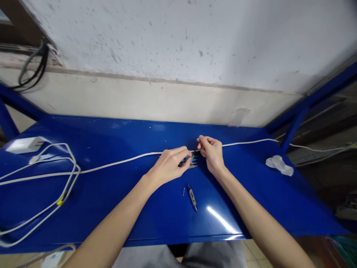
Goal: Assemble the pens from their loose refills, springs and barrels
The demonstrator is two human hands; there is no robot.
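Note:
My left hand [173,162] is closed over a small cluster of slim dark and blue pieces [192,162] near the middle of the blue table. Its fingers partly hide the cluster, so the exact kind cannot be made out. My right hand [211,152], just to the right, pinches a thin dark stick [195,150] that slants down toward the left fingertips. Closer to the table's front edge lies a grey pen-shaped tool [192,198] with dark ends and a pointed tip. A tiny metal piece [183,191] rests beside it.
A white cable [117,163] crosses the blue table [134,208] behind my hands and loops at the left. A white plug adapter [25,145] sits far left, crumpled white tissue [279,165] at the right. Behind rises a speckled wall [167,44]; blue frame bars flank the table.

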